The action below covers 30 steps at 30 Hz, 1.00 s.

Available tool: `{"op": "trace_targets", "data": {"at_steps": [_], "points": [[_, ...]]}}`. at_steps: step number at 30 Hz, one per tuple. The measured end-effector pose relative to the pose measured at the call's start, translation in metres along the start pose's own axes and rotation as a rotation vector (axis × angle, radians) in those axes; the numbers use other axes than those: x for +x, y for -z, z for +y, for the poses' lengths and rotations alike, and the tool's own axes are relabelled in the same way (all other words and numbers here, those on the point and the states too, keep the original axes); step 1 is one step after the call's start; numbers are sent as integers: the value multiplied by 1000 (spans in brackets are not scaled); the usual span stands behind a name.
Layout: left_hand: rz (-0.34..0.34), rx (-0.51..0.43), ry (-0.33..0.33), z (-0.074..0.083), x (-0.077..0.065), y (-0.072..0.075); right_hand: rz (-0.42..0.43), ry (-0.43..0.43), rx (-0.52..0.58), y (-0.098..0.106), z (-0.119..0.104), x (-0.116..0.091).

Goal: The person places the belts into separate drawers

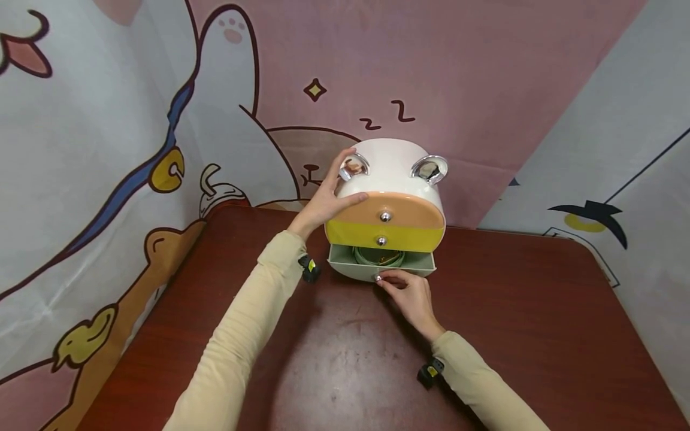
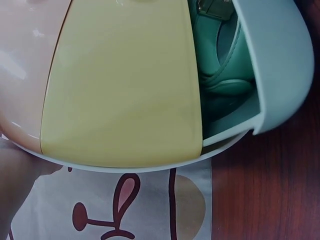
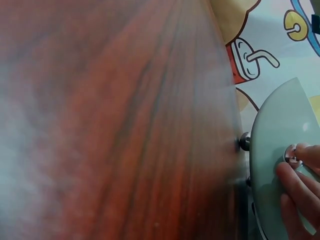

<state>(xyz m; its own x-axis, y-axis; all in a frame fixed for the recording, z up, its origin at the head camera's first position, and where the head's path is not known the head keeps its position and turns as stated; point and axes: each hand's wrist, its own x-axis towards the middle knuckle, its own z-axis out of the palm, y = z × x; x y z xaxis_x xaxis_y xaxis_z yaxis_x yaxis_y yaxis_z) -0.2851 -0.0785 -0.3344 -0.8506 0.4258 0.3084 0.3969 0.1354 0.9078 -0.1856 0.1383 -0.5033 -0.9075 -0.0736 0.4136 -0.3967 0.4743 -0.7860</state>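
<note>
A small drawer box (image 1: 387,164) with a white shell and two silver ears stands on the table. Its orange drawer (image 1: 409,209) and yellow drawer (image 1: 350,233) are closed; the pale green bottom drawer (image 1: 345,270) is pulled out. Inside lies a coiled green strap (image 1: 362,256), whose gold-coloured buckle (image 2: 216,8) shows in the left wrist view. My left hand (image 1: 325,203) holds the box's upper left side, thumb on the front and fingers by the ear; some fingers are hidden. My right hand (image 1: 412,299) pinches the silver knob (image 3: 291,155) of the green drawer.
The box stands near the back of a dark red-brown wooden table (image 1: 334,371). Behind and to the left hangs a cartoon-printed cloth (image 1: 485,90), close to the table's back edge.
</note>
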Motion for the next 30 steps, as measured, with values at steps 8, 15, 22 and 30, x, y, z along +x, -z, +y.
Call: {"op": "trace_targets", "data": {"at_steps": [8,15,22,30], "points": [[4,12,0,3,-1,-1,-4,-28,-28,-1,2,7],[19,6,1,6,-2,1,-15,-30,-46,-3,1,14],[22,-11,-13,4,0,-2,-14,-31,-72,-2,3,20],[18,-16,-19,0,1,-3,-14,-37,-98,-1,6,22]]}}
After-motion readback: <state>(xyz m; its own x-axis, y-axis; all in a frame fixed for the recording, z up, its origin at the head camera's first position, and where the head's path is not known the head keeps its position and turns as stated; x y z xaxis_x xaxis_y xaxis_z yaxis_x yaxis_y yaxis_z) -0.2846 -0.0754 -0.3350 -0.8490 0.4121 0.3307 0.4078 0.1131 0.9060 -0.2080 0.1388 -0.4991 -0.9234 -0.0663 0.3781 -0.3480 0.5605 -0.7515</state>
